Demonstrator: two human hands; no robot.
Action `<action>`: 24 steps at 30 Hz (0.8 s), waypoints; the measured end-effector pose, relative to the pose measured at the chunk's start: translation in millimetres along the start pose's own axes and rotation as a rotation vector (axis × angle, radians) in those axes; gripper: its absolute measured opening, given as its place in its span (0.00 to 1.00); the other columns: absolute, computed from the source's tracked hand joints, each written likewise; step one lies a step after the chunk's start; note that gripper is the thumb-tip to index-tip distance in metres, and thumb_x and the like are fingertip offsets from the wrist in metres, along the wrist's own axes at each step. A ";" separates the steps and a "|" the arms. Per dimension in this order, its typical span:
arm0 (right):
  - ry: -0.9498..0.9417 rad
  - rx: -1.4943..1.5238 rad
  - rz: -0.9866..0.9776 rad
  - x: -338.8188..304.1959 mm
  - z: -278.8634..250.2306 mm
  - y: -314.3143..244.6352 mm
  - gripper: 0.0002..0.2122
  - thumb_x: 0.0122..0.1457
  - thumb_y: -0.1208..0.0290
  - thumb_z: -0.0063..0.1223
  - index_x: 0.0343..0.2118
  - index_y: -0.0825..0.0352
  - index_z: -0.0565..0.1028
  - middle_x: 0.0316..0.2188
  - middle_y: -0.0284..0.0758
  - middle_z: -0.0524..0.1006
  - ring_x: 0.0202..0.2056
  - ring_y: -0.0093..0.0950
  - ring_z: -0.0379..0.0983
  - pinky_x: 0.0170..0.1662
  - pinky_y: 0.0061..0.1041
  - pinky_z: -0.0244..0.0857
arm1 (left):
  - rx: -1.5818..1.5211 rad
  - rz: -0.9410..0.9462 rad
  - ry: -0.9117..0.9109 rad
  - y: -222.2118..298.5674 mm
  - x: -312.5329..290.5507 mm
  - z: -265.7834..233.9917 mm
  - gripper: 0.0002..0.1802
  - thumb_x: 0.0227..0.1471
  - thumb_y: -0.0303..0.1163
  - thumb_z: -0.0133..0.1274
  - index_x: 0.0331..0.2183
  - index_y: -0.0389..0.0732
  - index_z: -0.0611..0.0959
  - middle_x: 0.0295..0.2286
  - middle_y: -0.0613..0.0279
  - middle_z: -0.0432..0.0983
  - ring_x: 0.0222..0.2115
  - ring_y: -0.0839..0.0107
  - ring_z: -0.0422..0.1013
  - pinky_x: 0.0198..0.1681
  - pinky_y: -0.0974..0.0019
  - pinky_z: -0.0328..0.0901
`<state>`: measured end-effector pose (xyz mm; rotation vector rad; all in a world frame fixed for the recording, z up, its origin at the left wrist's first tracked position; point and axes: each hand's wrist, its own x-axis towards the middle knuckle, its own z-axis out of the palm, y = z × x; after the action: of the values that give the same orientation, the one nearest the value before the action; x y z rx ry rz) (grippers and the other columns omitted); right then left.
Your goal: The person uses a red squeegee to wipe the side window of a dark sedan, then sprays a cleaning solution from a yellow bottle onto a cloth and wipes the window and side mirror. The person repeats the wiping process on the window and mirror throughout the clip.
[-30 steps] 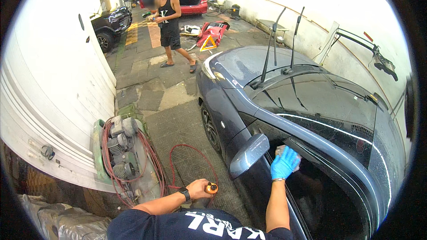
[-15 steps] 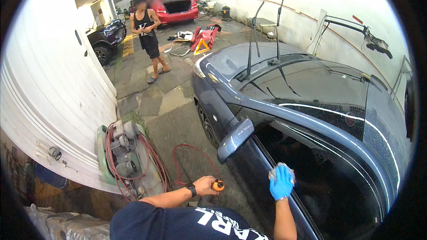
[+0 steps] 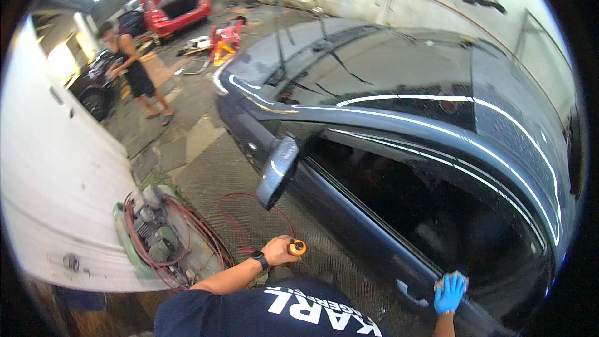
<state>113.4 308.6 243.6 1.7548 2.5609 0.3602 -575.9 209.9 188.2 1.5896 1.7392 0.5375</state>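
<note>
My left hand (image 3: pixel 278 251), bare and with a dark watch at the wrist, is wrapped round an orange bottle with a black top (image 3: pixel 297 248). It is held in the air beside the car. My right hand (image 3: pixel 450 294) wears a blue glove and presses a greyish cloth or pad (image 3: pixel 441 284) against the dark blue car (image 3: pixel 355 218). That contact is along the lower edge of the dark side window (image 3: pixel 399 193), just behind the door handle (image 3: pixel 412 293). Most of the pad is hidden under the glove.
The side mirror (image 3: pixel 278 171) juts out from the car. A compressor (image 3: pixel 153 224) with coiled red hose stands at the left, and more hose (image 3: pixel 240 195) loops over the floor. Raised wipers (image 3: pixel 279 43) stand off the windshield. Another person (image 3: pixel 132 72) stands near a red car (image 3: pixel 178 9).
My right hand has moved back along the door with the pad, from near the mirror to beside the handle. The view has turned right. My left hand still holds the bottle.
</note>
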 end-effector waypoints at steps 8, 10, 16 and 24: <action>0.129 0.219 -0.240 169.0 -20.7 -209.0 0.26 0.64 0.52 0.57 0.62 0.58 0.76 0.64 0.35 0.74 0.66 0.36 0.66 0.69 0.46 0.55 | -0.151 -0.124 -0.008 -15.7 -6.0 -16.9 0.29 0.40 0.45 0.75 0.40 0.34 0.87 0.43 0.46 0.82 0.44 0.49 0.79 0.51 0.55 0.73; 0.239 0.338 -0.331 219.8 -23.1 -267.5 0.27 0.61 0.57 0.59 0.62 0.62 0.76 0.63 0.35 0.75 0.64 0.35 0.70 0.67 0.40 0.60 | -0.090 -0.078 0.011 -26.8 -5.7 -22.7 0.28 0.40 0.44 0.75 0.40 0.35 0.87 0.44 0.46 0.83 0.44 0.51 0.80 0.51 0.55 0.73; 0.379 0.541 -0.521 348.5 -15.0 -427.1 0.34 0.52 0.61 0.66 0.63 0.68 0.73 0.65 0.42 0.73 0.65 0.39 0.69 0.72 0.40 0.56 | -0.146 -0.069 0.131 -63.2 -20.8 -41.9 0.27 0.39 0.42 0.76 0.39 0.36 0.88 0.42 0.48 0.84 0.44 0.52 0.80 0.51 0.55 0.74; 0.265 0.324 -0.576 416.3 -0.1 -516.8 0.32 0.59 0.54 0.58 0.64 0.64 0.71 0.65 0.40 0.70 0.68 0.42 0.62 0.73 0.40 0.53 | -0.249 -0.197 0.301 -92.5 -59.0 -42.9 0.28 0.37 0.37 0.78 0.39 0.34 0.86 0.41 0.50 0.83 0.42 0.54 0.80 0.49 0.57 0.74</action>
<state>-514.9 515.2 189.8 0.9838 3.3059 0.1693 -670.7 144.5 163.4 1.1957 1.9355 0.8919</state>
